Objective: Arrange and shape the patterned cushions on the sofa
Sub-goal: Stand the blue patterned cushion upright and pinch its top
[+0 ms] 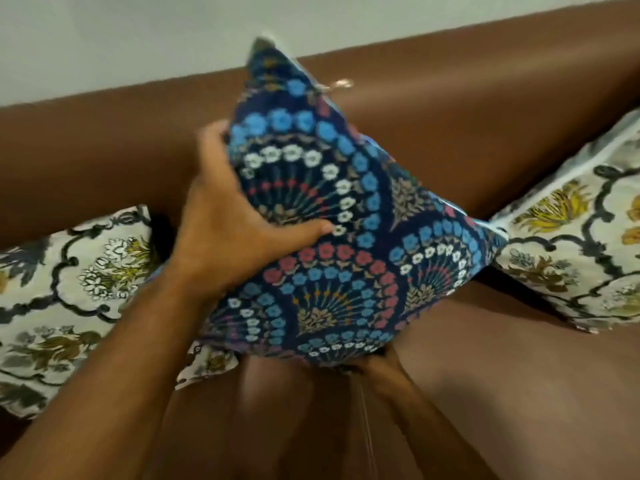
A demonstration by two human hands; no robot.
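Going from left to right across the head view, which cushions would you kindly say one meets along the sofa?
Cream floral cushion → dark blue cushion, held up in both hands → second cream floral cushion.

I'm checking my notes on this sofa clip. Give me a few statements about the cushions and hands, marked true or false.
1. The left hand grips the blue cushion. True.
2. The blue cushion lies flat on the seat. False: it is held up, tilted on a corner.
3. A white cushion sits on each side, the other at right. True.
4. The sofa is grey. False: it is brown.
5. The right hand is under the blue cushion's bottom edge. True.
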